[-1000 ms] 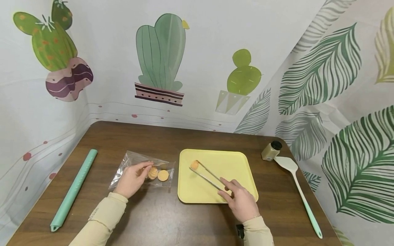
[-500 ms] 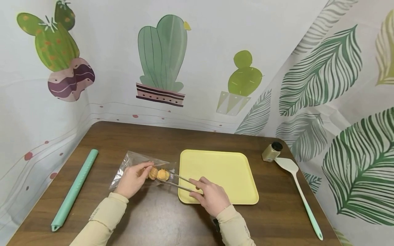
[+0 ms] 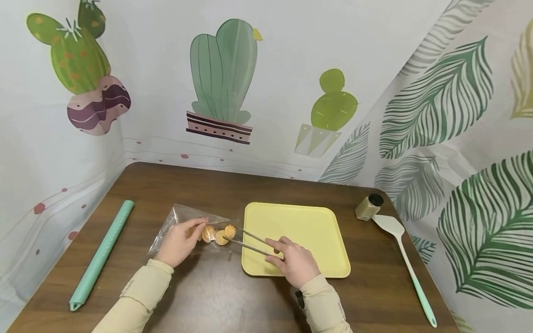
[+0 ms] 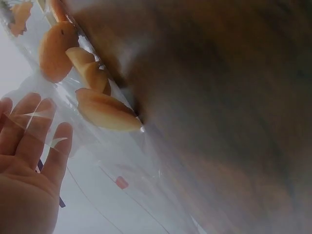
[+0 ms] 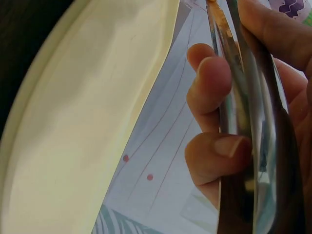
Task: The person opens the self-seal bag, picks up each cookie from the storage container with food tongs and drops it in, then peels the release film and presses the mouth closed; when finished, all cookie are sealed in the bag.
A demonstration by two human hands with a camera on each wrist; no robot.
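Observation:
My left hand (image 3: pixel 179 240) pinches the upper edge of a clear plastic bag (image 3: pixel 166 226), lying on the table left of the tray. In the left wrist view, its fingers show through the film beside several golden-brown cookies (image 4: pixel 107 111). Inside the bag, a round cookie (image 3: pixel 208 234) lies by the left fingertips, and a paler one (image 3: pixel 221 237) sits beside it. A third cookie (image 3: pixel 230 231) is at the bag's right end, between the tips of the metal tongs (image 3: pixel 254 247). My right hand (image 3: pixel 293 263) grips these tongs, their arms spread apart.
A yellow tray (image 3: pixel 291 217) sits right of the bag, under the tongs and right hand. A green rolling-pin-like tube (image 3: pixel 102 254) lies at the left. At the right are a black-lidded jar (image 3: pixel 368 208) and a spatula (image 3: pixel 410 261). A patterned cloth hangs behind the table.
The tongs carried a cookie left from over the tray to the bag, then shifted slightly right with their arms spread. The left hand has stayed at the bag.

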